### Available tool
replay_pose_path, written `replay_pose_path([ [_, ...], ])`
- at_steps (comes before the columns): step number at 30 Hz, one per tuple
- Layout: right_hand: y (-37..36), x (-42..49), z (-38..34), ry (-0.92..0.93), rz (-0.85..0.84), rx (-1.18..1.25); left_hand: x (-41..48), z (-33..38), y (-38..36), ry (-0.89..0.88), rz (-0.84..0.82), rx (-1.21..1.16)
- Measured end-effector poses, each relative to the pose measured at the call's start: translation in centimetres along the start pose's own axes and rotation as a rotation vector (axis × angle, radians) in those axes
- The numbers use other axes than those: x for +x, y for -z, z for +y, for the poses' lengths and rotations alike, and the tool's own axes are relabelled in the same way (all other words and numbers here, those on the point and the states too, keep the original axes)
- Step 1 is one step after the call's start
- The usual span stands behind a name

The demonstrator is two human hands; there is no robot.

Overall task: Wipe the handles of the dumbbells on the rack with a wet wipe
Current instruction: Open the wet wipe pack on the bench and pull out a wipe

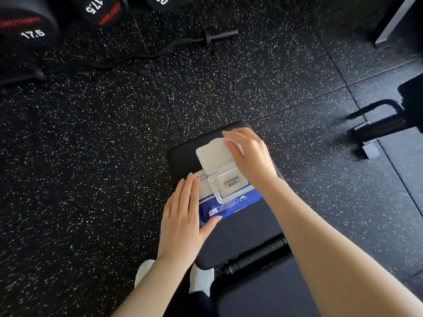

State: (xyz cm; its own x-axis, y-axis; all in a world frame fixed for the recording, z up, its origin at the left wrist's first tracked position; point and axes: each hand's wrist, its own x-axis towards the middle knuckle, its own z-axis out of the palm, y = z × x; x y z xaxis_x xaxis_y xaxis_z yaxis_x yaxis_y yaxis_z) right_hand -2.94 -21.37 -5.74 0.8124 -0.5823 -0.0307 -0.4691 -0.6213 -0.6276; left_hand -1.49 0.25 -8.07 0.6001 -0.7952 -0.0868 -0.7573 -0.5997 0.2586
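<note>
The left grip (183,216) lies flat with straight fingers, holding nothing. It presses on the near-left part of the wipe pack (233,205), probably to pin it to the bench (240,232) while the other hand works. The right grip (249,154) curls its fingers over the far edge of the lid (212,156), holding it swung up and away from the pack.

Between the two grips the pack lies flat, blue and white. A clear frame under the lid surrounds a branded sticker, and no wipe is out yet. The dumbbells (32,30) sit well beyond both grips to the far left, their handles out of sight.
</note>
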Motion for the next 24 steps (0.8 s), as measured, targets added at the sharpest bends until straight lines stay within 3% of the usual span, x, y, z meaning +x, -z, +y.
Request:
replay_pose_path([
  [4, 1.7, -2.8, -0.5, -0.001, 0.067, -0.021, 0.3, 0.1, 0.8, -0.002, -0.026, 0.020],
  [8, 2.1, -8.0, -0.7, -0.188, 0.262, 0.014, 0.5, 0.0, 1.2, -0.007, -0.060, 0.021],
  [13, 0.1, -11.1, -1.0, -0.285, 0.243, -0.013, 0.6, -0.2, 1.3, -0.021, -0.065, 0.031],
  [17, -0.8, -11.0, -3.0, -0.108, 0.294, -0.047, 0.6, -0.3, 1.5, -0.032, -0.044, 0.012],
  [21, -2.4, -12.5, -4.3, 0.138, 0.109, -0.143, -0.2, -0.4, 2.0, 0.028, -0.022, 0.024],
  [24, -3.6, -13.7, -3.9, 0.188, 0.024, -0.211, -0.7, -0.7, 2.1, 0.032, 0.000, 0.011],
])
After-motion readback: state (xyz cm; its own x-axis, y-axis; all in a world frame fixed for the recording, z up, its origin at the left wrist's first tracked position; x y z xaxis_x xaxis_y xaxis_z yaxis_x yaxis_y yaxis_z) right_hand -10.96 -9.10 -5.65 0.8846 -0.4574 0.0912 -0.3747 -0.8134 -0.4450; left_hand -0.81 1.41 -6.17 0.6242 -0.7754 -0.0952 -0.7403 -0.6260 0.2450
